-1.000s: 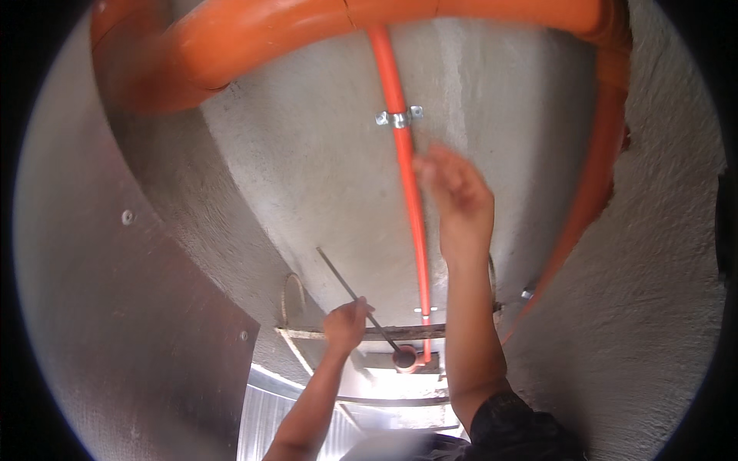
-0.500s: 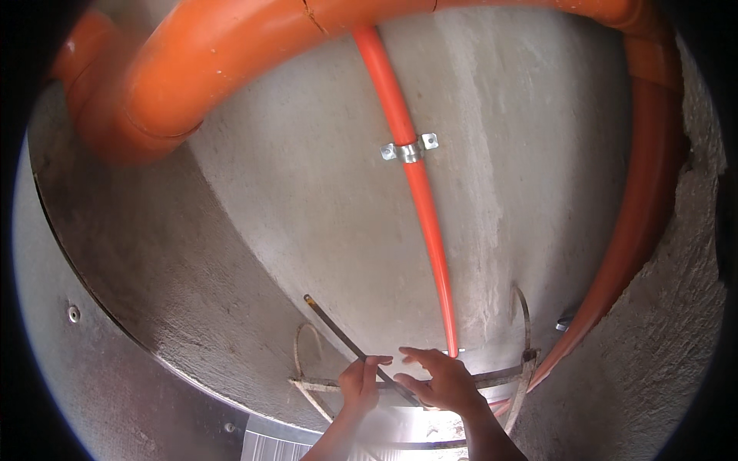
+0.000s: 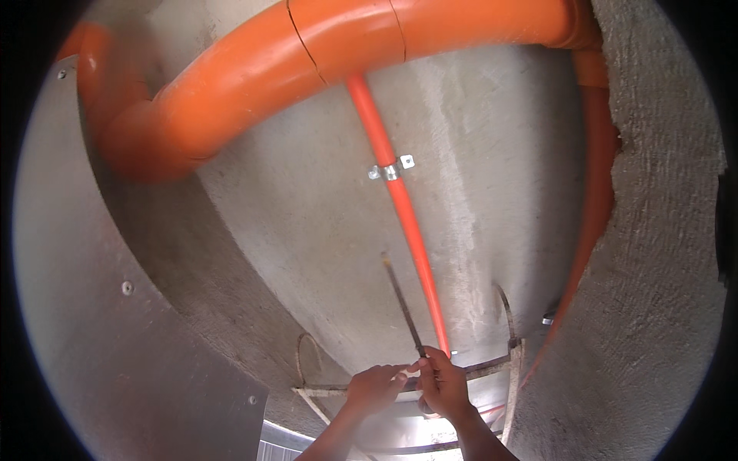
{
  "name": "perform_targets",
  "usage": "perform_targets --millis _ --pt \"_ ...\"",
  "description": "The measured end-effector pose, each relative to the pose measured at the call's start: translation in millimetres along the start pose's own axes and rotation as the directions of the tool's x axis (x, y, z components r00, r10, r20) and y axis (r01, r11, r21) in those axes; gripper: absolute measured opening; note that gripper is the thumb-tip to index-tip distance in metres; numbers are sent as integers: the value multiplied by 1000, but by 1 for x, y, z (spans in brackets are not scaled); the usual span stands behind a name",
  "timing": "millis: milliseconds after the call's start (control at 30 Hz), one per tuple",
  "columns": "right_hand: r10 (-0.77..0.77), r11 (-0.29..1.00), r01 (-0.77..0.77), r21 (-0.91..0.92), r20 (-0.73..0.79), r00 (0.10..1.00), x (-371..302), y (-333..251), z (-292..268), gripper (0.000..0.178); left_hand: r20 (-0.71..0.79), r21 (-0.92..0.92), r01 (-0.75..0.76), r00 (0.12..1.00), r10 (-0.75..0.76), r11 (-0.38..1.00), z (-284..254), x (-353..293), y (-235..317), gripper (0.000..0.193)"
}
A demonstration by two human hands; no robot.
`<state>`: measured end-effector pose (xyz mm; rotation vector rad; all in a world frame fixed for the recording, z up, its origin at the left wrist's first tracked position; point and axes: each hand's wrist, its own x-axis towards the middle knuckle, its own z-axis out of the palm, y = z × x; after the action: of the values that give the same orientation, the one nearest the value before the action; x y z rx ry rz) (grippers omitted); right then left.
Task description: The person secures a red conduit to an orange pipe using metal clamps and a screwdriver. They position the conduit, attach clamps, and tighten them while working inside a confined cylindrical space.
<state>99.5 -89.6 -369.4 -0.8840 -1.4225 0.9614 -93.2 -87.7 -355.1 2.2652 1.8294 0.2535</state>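
A thin dark rod (image 3: 401, 303) sticks up toward the concrete ceiling, just left of a slim orange pipe (image 3: 400, 200). My right hand (image 3: 444, 386) is closed around the rod's lower end. My left hand (image 3: 375, 386) sits close beside it, fingertips pinching the same end near a rusty metal frame (image 3: 513, 367). Both forearms rise from the lower edge.
A thick orange pipe (image 3: 346, 46) curves across the top. A metal clamp (image 3: 390, 170) fixes the slim pipe to the grey ceiling (image 3: 307, 215). Another orange pipe (image 3: 596, 192) runs down the right by a rough wall. A grey panel with screws (image 3: 123, 307) fills the left.
My right hand came down from the slim orange pipe and closed on the rod next to my left hand. The rod swung from slanted to more upright.
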Motion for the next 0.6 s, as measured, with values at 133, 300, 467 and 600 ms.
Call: perform_targets --millis 133,300,467,600 --pt "-193 980 186 -69 -118 974 6 -30 -20 29 209 87 125 968 -140 988 -10 8 15 69" --pt "-275 956 292 27 -259 926 32 -68 -32 28 128 136 184 971 -201 974 -13 6 22 70" --pt "-217 976 217 -10 -124 968 39 -65 -18 32 155 118 195 965 -212 974 -12 5 18 88" --pt "-167 985 170 37 -75 983 23 -35 1 33 192 78 162 966 -175 984 -11 1 11 90"
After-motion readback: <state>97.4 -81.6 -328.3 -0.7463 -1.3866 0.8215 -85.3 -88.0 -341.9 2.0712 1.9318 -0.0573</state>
